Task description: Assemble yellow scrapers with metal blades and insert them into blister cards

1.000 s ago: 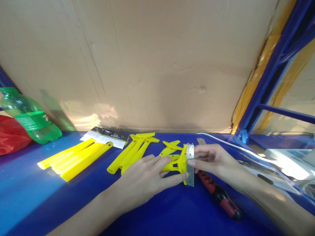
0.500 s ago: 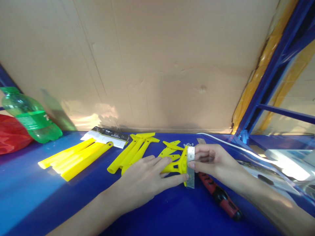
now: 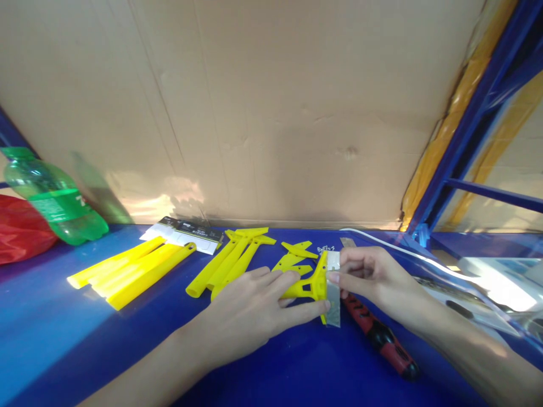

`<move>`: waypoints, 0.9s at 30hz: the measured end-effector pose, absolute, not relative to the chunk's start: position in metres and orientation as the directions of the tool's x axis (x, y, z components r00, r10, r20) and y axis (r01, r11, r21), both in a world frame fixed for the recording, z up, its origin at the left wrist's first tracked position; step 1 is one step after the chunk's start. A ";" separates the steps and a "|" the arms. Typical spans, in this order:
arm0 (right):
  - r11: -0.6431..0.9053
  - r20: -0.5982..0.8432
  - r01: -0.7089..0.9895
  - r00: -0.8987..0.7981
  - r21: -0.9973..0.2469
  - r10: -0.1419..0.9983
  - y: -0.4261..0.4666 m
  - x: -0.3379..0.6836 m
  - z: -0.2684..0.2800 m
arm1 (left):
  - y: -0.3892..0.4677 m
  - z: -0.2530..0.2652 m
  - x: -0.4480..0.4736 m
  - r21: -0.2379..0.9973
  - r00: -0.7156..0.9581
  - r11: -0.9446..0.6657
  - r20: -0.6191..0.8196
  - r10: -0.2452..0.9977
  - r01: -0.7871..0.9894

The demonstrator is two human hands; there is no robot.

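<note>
My left hand [image 3: 246, 311] is closed around the handle of a yellow plastic scraper [image 3: 319, 282], its index finger stretched along to the wide head. Against the head's right edge lies a flat metal blade [image 3: 334, 312]. The thumb and fingers of my right hand [image 3: 377, 277] pinch that blade near its upper half. Just beyond the scraper are loose yellow flat pieces [image 3: 299, 249]. A red and black screwdriver-like handle [image 3: 394, 351] rests below my right hand, its far end partly hidden by the hand.
Several yellow scraper handles [image 3: 231, 263] lie left of centre. Further left are yellow tubes [image 3: 146, 277] with black-and-white cards [image 3: 186, 234]. A green bottle [image 3: 63, 209] leans by a red bag [image 3: 23, 232]. A white cable [image 3: 394, 243] runs right, before the cardboard wall [image 3: 275, 113].
The scraper head and blade have shifted slightly to the right, with the fingers of both hands. The other things on the table stay where they were.
</note>
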State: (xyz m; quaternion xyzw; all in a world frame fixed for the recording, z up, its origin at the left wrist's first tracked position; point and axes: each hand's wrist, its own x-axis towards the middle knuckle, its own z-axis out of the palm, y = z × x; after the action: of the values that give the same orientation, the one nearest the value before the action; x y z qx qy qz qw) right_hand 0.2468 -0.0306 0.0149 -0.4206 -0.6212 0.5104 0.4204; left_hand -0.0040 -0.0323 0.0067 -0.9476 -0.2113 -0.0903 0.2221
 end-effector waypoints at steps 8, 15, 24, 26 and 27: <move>0.069 0.051 0.052 -0.293 -0.996 0.955 -0.023 0.247 0.004 | -0.031 0.007 -0.009 -0.292 0.879 -0.829 0.187 0.439 0.476; 0.032 0.001 0.117 -0.256 -0.993 0.967 -0.029 0.243 0.009 | -0.036 0.009 -0.006 -0.241 0.869 -0.835 0.138 0.475 0.495; -0.094 -0.140 0.151 -0.329 -0.984 0.934 -0.028 0.249 0.011 | -0.035 0.008 -0.001 -0.162 0.846 -0.830 0.116 0.521 0.534; -0.085 -0.137 0.171 -0.320 -0.982 0.938 -0.031 0.248 0.014 | -0.034 0.009 -0.001 -0.148 0.845 -0.832 0.111 0.523 0.534; -0.078 -0.132 0.184 -0.302 -0.980 0.944 -0.032 0.248 0.015 | -0.033 0.010 -0.001 -0.148 0.848 -0.835 0.113 0.518 0.530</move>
State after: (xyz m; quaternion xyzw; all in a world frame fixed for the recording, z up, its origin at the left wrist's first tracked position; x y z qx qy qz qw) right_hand 0.2475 -0.0320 0.0152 -0.4812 -0.5860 0.5547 0.3427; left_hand -0.0011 -0.0334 0.0098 -0.9572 -0.2738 -0.0340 0.0868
